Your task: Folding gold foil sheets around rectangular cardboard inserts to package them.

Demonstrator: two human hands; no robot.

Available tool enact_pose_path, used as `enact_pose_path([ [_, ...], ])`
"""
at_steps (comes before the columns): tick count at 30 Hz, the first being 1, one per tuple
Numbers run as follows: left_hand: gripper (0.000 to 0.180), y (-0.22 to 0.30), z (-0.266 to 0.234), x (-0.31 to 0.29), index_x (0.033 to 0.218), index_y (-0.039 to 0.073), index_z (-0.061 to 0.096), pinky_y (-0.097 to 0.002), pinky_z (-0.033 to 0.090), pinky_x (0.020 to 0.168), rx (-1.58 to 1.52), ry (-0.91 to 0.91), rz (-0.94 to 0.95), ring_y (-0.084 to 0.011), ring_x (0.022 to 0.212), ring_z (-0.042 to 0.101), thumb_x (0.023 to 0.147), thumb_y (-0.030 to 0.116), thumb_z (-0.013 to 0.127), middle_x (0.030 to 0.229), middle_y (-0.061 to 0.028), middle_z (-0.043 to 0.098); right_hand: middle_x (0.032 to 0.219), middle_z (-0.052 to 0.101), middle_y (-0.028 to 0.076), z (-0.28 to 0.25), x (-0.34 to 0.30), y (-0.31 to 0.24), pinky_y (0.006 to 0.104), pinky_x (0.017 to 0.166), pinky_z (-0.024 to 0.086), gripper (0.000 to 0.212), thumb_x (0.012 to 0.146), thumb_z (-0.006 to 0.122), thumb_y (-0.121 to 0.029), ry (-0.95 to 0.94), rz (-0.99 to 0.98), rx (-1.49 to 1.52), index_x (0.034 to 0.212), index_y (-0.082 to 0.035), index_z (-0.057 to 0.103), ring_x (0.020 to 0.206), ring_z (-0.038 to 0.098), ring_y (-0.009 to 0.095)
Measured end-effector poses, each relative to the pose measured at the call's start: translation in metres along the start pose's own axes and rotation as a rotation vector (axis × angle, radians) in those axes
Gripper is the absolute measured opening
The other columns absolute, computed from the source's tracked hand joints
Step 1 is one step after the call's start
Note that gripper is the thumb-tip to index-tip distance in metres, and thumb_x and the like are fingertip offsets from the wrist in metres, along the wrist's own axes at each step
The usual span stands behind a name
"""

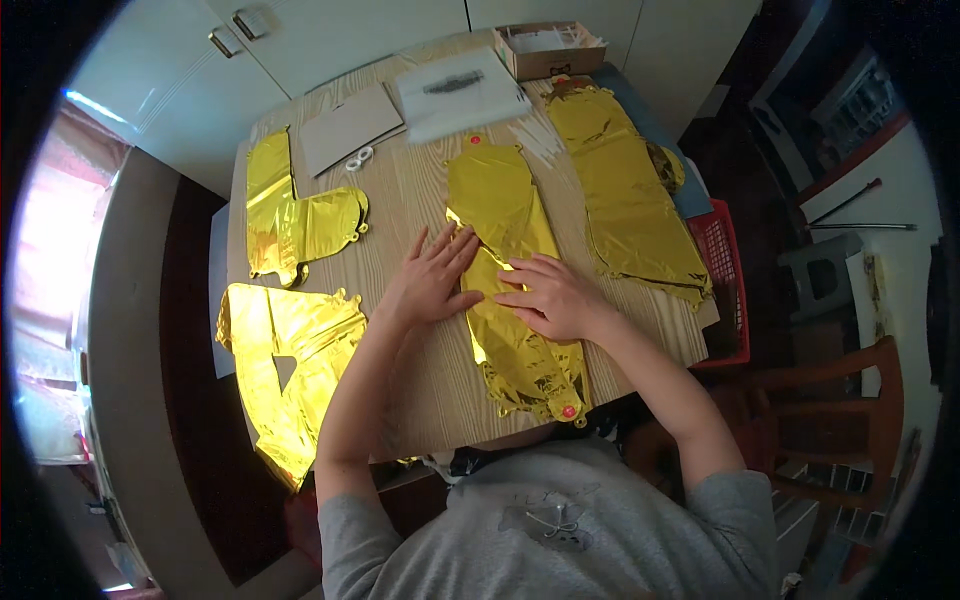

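Note:
A long gold foil balloon [492, 190], flat and creased, lies lengthwise in front of me, with a red round spot at each end. My left hand [432, 275] rests on its left edge, fingers stretched and spread, partly on the wood. On the balloon's middle lies my right hand [555, 295], its fingers apart and slightly bent over the foil. Neither hand grips anything that I can see. To the left are an L-shaped gold foil balloon [290, 215] and another gold foil piece [262, 350] with an opening in it. A stack of gold foil balloons [630, 190] lies to the right.
On the wooden table [415, 400], a grey-brown board [350, 128], a clear plastic bag [460, 95], two small white rings [358, 158] and white sticks [540, 138] lie toward the back. A cardboard box [550, 50] stands behind. Right of the table are a red basket [738, 290] and a wooden chair [885, 400].

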State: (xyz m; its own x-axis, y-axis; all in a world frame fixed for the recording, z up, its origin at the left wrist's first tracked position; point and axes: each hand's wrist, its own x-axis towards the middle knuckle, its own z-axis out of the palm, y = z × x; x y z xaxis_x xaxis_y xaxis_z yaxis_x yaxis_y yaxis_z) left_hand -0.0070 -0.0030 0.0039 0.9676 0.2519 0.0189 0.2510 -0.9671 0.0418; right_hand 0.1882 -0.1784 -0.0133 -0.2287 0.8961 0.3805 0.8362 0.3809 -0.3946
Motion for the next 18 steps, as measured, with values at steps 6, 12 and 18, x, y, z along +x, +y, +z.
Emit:
enact_pose_path([
  [6,0.099,0.014,0.002,-0.023,0.149,0.001,0.028,-0.0512,0.015,0.118,-0.099,0.007,0.051,-0.0307,0.144,0.025,0.08,0.066,0.057,0.154,-0.0152,0.03,0.128,0.059,0.008,-0.001,0.0,-0.001,0.0464,0.108,0.035,0.032,0.082,0.064,-0.017,-0.029,0.019,0.006,0.114,-0.018,0.07,0.128,0.048,0.029],
  [12,0.115,0.016,0.004,-0.03,0.148,-0.002,0.026,-0.0514,0.016,0.117,-0.107,-0.005,0.062,-0.031,0.144,0.024,0.069,0.073,0.063,0.154,-0.0191,0.029,0.131,0.057,0.007,0.002,-0.001,0.001,0.0463,0.11,0.033,0.034,0.082,0.064,-0.017,-0.03,0.026,0.015,0.115,-0.018,0.069,0.129,0.046,0.029],
  [18,0.127,0.022,-0.001,-0.034,0.148,-0.002,0.027,-0.051,0.014,0.118,-0.082,-0.034,0.008,-0.0308,0.145,0.022,0.059,0.08,0.064,0.155,-0.0186,0.026,0.131,0.058,0.007,0.001,0.0,0.0,0.0459,0.108,0.034,0.034,0.082,0.064,-0.017,-0.032,0.025,0.007,0.115,-0.019,0.069,0.128,0.047,0.029],
])
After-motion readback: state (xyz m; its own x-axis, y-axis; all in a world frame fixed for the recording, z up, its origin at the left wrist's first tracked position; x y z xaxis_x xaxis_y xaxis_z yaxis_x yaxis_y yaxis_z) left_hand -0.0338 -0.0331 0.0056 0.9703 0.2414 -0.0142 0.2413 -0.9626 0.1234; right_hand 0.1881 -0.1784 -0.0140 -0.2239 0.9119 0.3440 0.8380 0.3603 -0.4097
